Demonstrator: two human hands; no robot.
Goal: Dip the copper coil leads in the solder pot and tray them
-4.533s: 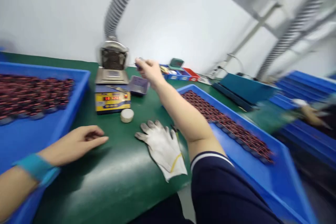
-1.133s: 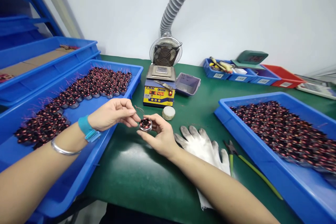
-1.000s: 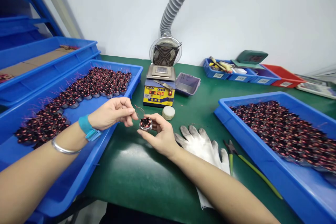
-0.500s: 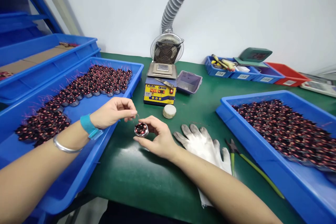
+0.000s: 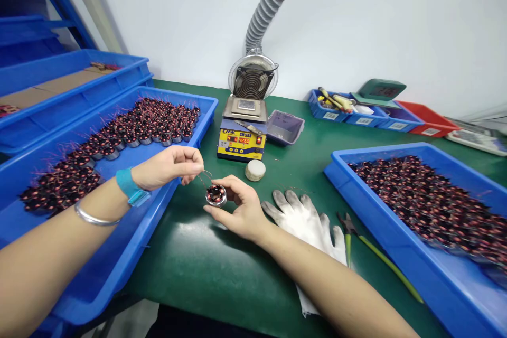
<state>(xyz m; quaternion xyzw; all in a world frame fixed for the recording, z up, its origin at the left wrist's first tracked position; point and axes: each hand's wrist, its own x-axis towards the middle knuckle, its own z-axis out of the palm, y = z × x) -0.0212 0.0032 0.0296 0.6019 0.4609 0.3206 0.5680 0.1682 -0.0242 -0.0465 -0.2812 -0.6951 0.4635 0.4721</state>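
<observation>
A person's two bare hands meet over a green table (image 5: 222, 274), sharing one small wound part. The right hand (image 5: 243, 211) has thumb and fingers clamped around the metal rim of the coil part (image 5: 216, 196), tilted face-up above the table between two blue trays. The left hand (image 5: 174, 166), a teal band at its wrist, appears to pinch the thin wire leads (image 5: 208, 172) rising from it, though the exact grip is too small to confirm

The step in hand looks to be separating or straightening those leads; the next move, by that reading, calls for a steady hold on the rim and a light touch on the wire. Rows of similar parts, many with leads standing up, fill much of the left tray (image 5: 138, 157), while more are packed in the right tray (image 5: 467, 269)

Behind the hands, a yellow-fronted heating unit (image 5: 240, 145) carries the marking "CM 558", its last digit uncertain, and red digits that seem to read 426.0; the brand lettering to the left is unclear. White labels on the small blue bins (image 5: 330, 115) and the red bin (image 5: 430, 119) are too small to read, as is the display of the green device (image 5: 382, 88)
</observation>
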